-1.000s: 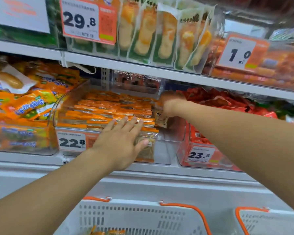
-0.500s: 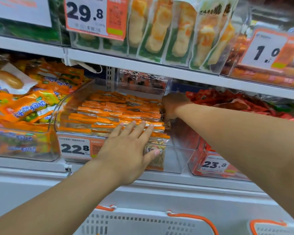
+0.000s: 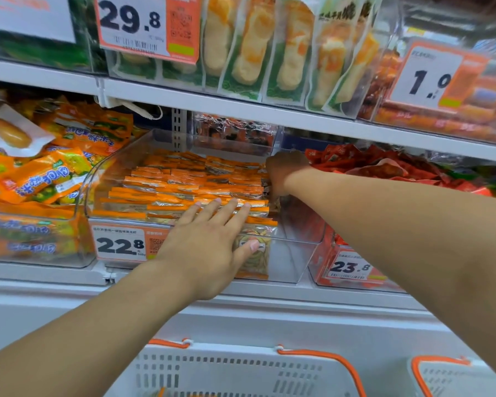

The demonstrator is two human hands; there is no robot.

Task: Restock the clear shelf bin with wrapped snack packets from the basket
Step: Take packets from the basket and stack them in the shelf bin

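Note:
The clear shelf bin [image 3: 292, 259] sits on the middle shelf, with rows of orange-topped snack packets [image 3: 184, 184] stacked inside. My left hand [image 3: 209, 242] lies flat with straight fingers against the bin's front, fingertips over the front packets and thumb on the clear wall. My right hand [image 3: 284, 173] reaches deep into the bin's right side, fingers curled down among packets at the row's right end; what it holds is hidden. The white basket [image 3: 241, 371] with orange handles stands below at the bottom edge.
A bin of orange-and-blue packets [image 3: 38, 181] stands to the left, a bin of red packets [image 3: 384, 167] to the right. The upper shelf [image 3: 241, 110] overhangs with hanging pouches and price tags. A second white basket [image 3: 453, 376] is at the bottom right.
The view has shifted slightly closer and upward. My left hand stays pressed on the bin's front; my right hand has stayed deep at the packets' right end.

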